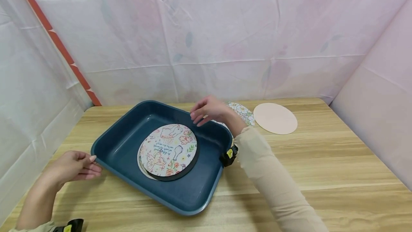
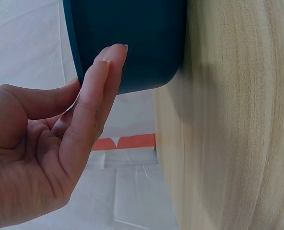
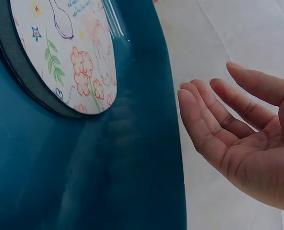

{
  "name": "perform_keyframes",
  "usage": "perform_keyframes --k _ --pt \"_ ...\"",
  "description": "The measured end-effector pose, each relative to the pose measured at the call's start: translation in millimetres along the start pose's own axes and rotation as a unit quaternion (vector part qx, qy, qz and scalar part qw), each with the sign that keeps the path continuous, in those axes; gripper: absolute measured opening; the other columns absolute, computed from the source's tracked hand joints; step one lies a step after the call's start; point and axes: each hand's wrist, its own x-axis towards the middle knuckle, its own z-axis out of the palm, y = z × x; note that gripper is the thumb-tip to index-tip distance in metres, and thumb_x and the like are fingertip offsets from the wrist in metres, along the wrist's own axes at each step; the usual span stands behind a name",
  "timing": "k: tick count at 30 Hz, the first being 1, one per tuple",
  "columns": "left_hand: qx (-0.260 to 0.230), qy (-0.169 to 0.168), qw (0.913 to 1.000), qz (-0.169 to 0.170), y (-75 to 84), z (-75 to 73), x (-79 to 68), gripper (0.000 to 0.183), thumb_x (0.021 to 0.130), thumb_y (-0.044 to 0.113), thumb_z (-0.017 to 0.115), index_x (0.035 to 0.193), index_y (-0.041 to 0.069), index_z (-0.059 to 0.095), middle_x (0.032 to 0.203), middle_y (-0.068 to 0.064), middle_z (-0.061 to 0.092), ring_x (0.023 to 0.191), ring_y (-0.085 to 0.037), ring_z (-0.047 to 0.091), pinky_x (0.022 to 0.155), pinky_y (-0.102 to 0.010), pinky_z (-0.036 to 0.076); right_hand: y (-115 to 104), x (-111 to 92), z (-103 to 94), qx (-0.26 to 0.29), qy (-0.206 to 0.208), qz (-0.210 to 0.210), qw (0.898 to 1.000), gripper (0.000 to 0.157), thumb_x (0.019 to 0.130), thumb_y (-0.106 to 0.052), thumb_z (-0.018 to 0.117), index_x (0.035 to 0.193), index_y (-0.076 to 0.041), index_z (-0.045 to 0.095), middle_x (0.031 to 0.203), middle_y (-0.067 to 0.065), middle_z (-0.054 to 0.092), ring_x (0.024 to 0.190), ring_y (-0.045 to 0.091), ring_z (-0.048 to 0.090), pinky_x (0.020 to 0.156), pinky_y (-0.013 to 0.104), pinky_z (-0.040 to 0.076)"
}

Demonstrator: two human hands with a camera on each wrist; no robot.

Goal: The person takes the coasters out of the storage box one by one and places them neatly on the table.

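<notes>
A dark blue rectangular basin (image 1: 199, 196) stands at an angle on the wooden table. Inside it lies a small stack of round pieces. On top is a white disc (image 1: 168, 149) with coloured drawings of flowers and animals; a dark round edge (image 1: 192, 169) shows beneath, and a pale rim (image 1: 140, 165) peeks out at the left. My left hand (image 1: 72, 167) pinches the basin's left corner, thumb on the rim and fingers against the outer wall. At the far rim hovers my right hand (image 1: 210, 110), fingers loosely bent and holding nothing; in the right wrist view a gap separates them from the rim.
Behind my right wrist, partly hidden, lies a flower-patterned round piece (image 1: 243, 113). A plain cream disc (image 1: 275, 118) is to its right on the table (image 1: 322, 174). Pale cloth (image 1: 219, 38) encloses the back and sides, with an orange strip (image 1: 58, 42) at the left.
</notes>
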Motion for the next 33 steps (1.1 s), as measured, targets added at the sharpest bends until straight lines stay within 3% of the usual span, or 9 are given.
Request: perform_keyframes --k 9,16,21,27,33 --pt "-0.006 -0.002 1.0 0.003 -0.3 0.1 0.3 0.031 0.1 0.004 0.028 0.099 -0.02 0.047 0.083 -0.017 0.066 0.074 -0.021 0.066 0.069 -0.034 0.056 0.0 7.8 13.4 0.0 0.005 0.01 1.0 0.026 0.086 -0.001 0.06 0.108 0.013 0.057 0.09 0.018 0.063 0.082 0.033 0.063 0.071 0.041 0.055" --pt "-0.008 -0.003 1.0 0.002 -0.3 -0.3 0.5 0.031 0.1 0.004 0.028 0.1 -0.02 0.047 0.083 -0.017 0.066 0.074 -0.022 0.066 0.069 -0.035 0.056 4.3 16.8 25.9 -0.017 0.004 0.019 1.0 0.02 0.087 0.0 0.058 0.104 0.012 0.059 0.101 0.029 0.06 0.093 0.043 0.058 0.068 0.038 0.056" --pt "-0.006 -0.003 1.0 0.004 -0.5 -0.6 -0.2 0.031 0.1 0.005 0.028 0.1 -0.02 0.047 0.083 -0.017 0.066 0.074 -0.021 0.066 0.069 -0.034 0.056 4.5 20.7 33.5 -0.042 0.014 0.02 0.999 0.018 0.087 -0.001 0.057 0.101 0.009 0.062 0.104 0.029 0.059 0.085 0.037 0.061 0.071 0.04 0.055" --pt "-0.004 -0.002 1.0 0.004 -0.7 -1.2 -1.1 0.032 0.1 0.005 0.028 0.1 -0.02 0.047 0.084 -0.017 0.066 0.074 -0.021 0.066 0.069 -0.034 0.056 7.7 23.6 40.9 -0.058 0.034 0.044 0.997 0.016 0.088 0.001 0.056 0.099 0.01 0.063 0.098 0.026 0.062 0.072 0.028 0.061 0.074 0.042 0.055" --pt "-0.005 -0.005 1.0 0.004 -1.2 -1.7 -1.2 0.032 0.1 0.005 0.028 0.1 -0.021 0.047 0.084 -0.017 0.066 0.075 -0.022 0.066 0.069 -0.034 0.056 9.9 23.1 44.9 -0.085 0.047 0.067 0.993 0.017 0.088 0.0 0.056 0.099 0.009 0.065 0.091 0.024 0.063 0.076 0.032 0.061 0.072 0.041 0.055"
